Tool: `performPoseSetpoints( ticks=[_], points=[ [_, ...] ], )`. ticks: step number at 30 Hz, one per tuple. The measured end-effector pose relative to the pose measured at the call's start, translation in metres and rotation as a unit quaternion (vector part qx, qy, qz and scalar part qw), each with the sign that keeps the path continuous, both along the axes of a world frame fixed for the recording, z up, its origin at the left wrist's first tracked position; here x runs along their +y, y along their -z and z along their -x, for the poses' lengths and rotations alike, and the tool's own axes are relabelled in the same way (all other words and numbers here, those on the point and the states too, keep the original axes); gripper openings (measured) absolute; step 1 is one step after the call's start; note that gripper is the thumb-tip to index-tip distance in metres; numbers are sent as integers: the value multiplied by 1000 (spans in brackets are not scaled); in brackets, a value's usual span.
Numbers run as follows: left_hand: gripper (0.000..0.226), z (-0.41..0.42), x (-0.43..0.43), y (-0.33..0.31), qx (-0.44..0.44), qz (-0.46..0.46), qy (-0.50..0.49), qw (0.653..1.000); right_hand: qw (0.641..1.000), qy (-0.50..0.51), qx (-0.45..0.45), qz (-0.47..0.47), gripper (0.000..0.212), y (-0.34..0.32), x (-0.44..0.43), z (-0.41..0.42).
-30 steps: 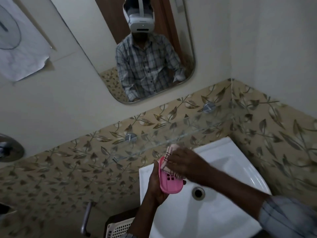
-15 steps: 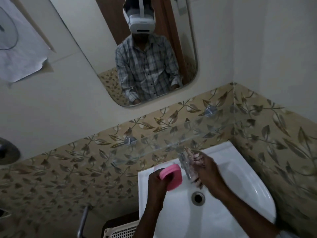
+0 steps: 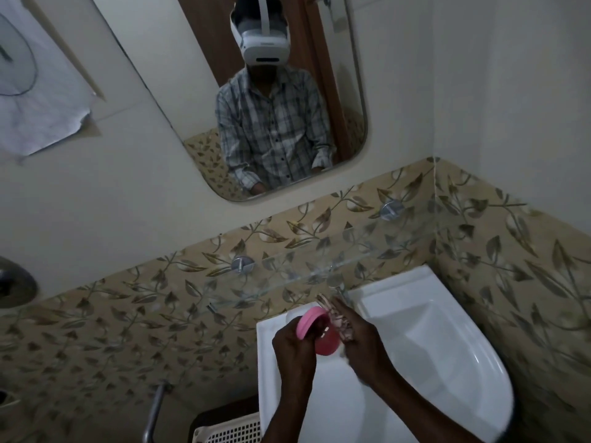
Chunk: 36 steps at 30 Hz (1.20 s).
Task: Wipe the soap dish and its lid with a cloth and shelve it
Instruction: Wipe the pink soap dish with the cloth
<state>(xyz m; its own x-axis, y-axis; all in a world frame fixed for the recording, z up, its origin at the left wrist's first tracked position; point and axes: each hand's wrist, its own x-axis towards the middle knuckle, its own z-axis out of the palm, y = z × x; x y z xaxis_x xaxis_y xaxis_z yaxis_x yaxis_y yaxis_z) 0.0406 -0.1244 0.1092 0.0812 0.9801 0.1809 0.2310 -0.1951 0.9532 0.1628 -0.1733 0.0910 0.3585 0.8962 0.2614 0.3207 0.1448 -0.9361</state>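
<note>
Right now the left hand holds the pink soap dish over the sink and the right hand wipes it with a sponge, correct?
Not a sponge: the head view shows the right hand pressing a patterned cloth against the pink soap dish, which the left hand holds over the sink.

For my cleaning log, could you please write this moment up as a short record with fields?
setting: bathroom corner, white sink under a glass shelf and a mirror
left hand: grips the pink soap dish over the sink
right hand: presses a patterned cloth against the dish
lid: cannot tell it apart from the dish
shelf contents: nothing visible on it
below sink: white plastic basket
stage: wiping, not yet shelved
</note>
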Motion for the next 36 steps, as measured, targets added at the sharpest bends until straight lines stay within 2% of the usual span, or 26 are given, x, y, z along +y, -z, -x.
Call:
performPoseSetpoints(
  ticks=[1,2,4,6,7,9,11,13,14,15,17,19,20,22,23,25,26,28,29,30,32,34,35,36],
  points=[
    [20,3,0,-1,-10,-3,-4,1000,995,10,63,70,56,4,-1,0],
    [19,5,0,-1,-17,-1,3,1000,993,12,83,82,56,3,-3,4],
    [16,5,-3,2,-10,7,28,1000,1000,-8,-2,-13,57,-12,-11,16],
    [21,3,-7,4,-9,7,27,1000,988,-38,-115,-101,63,-8,-6,22],
    [21,4,-8,2,-26,7,16,1000,989,-36,-101,-98,65,-9,-3,21],
    [11,10,-5,-1,-78,9,-4,997,1000,7,6,5,64,-5,3,13],
    [15,13,-4,-1,-91,20,-7,996,973,1,191,132,50,2,4,8],
    [13,15,-10,1,-92,28,1,995,947,-20,279,155,34,6,5,6],
    [13,15,-13,-3,-86,39,17,995,949,-16,277,149,34,4,6,3],
    [16,17,-12,-8,-66,55,42,995,961,-6,238,142,38,1,6,-1],
    [28,26,-7,-17,-24,98,137,985,988,4,102,113,43,-7,5,-14],
    [31,28,1,-31,79,127,198,969,997,-25,-33,64,52,-14,4,-28],
    [31,23,5,-34,158,126,198,959,991,-39,-122,37,55,-16,5,-31],
    [33,11,7,-41,303,95,184,930,956,-50,-284,-47,51,-19,12,-23],
    [33,4,6,-41,326,70,184,925,939,-45,-326,-95,45,-20,14,-16],
    [17,-3,0,-39,262,47,159,951,933,-36,-329,-139,41,-22,14,-4],
    [10,-2,-1,-39,223,53,126,965,950,-33,-285,-125,46,-23,12,-3],
    [22,5,2,-33,207,35,55,976,992,-11,-125,-8,59,-23,3,-4],
    [25,7,2,-32,215,26,42,975,996,-11,-69,54,64,-20,-1,-3],
    [22,8,2,-32,221,20,51,974,997,0,-68,45,64,-17,-5,2],
    [15,7,0,-31,223,30,88,970,980,9,-183,-73,48,-25,-10,17],
    [27,7,-6,-33,172,74,117,975,942,-4,-293,-164,45,-33,-12,27],
    [32,7,-8,-31,145,91,109,979,939,-2,-298,-172,47,-36,-10,27],
    [35,7,-10,-29,142,83,84,983,955,7,-254,-151,45,-35,-8,28]
  ],
)
